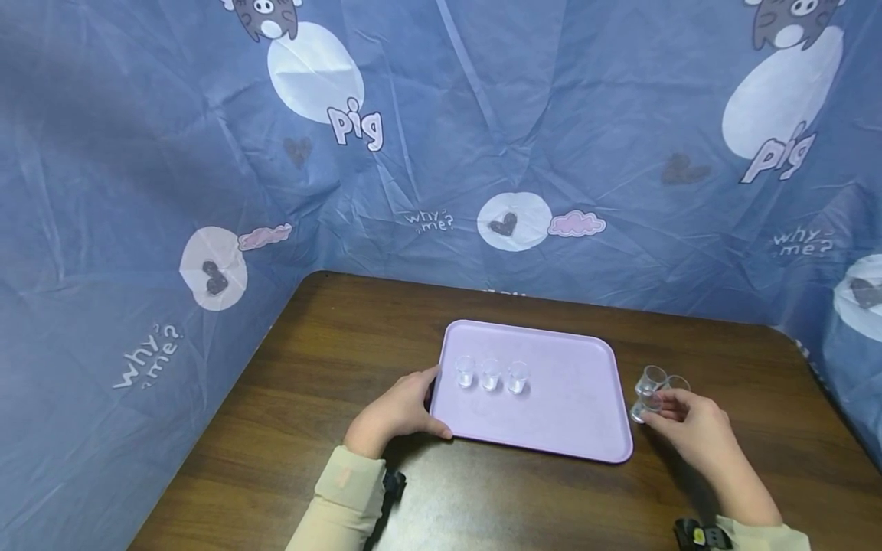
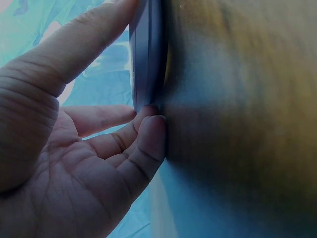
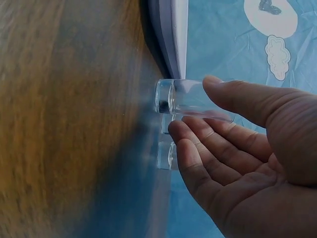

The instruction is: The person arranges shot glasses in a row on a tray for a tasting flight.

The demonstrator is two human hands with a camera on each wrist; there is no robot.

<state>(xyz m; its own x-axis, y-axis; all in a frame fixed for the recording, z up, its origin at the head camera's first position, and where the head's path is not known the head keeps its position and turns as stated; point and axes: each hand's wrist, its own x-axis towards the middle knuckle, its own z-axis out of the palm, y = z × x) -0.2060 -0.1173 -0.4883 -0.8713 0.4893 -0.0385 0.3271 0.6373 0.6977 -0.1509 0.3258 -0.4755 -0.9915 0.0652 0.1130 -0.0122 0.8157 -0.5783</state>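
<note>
"While I watch from afar, where is the glass (image 3: 185, 99)?"

"Upright in my right hand (image 1: 692, 428), pinched between thumb and fingers, just right of the tray (image 1: 565, 413); whether it touches the tabletop (image 1: 524, 505), I can't tell."

"Which hand is farther from it?"

"My left hand (image 1: 400, 405), gripping the tray's near-left corner."

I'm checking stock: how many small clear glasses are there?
6: three glasses in a row on the purple tray, one glass in the right hand, and two glasses just beyond it, right of the tray. The hand could hide more.
</note>
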